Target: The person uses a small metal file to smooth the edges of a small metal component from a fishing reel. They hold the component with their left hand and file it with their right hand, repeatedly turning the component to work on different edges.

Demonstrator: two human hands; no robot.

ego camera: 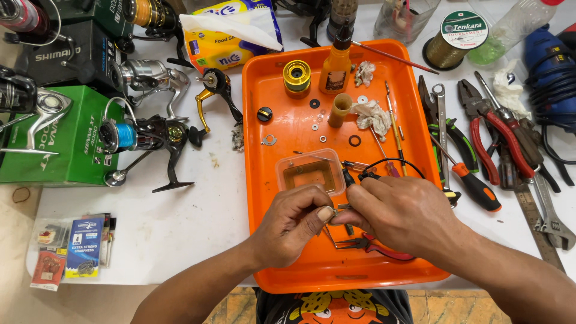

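Note:
Over the front of an orange tray [264, 252], my left hand [294, 222] pinches a small metal part [334, 210] between thumb and fingers. My right hand [399, 213] meets it from the right, fingertips closed on a thin tool with a black tip [348, 178] pressed against that part. A small clear plastic tub [310, 171] sits just beyond my hands. Red-handled pliers [375, 246] lie on the tray under my right hand. A gold spool [297, 77], an amber bottle [336, 67], washers and crumpled tissue [372, 114] lie at the tray's far end.
Several fishing reels [150, 135] and a green box [66, 138] crowd the white table at left, with small packets [75, 246] at the front left. Pliers, wrenches and screwdrivers [480, 138] lie right of the tray. A tissue pack [231, 30] and a line spool [461, 33] stand at the back.

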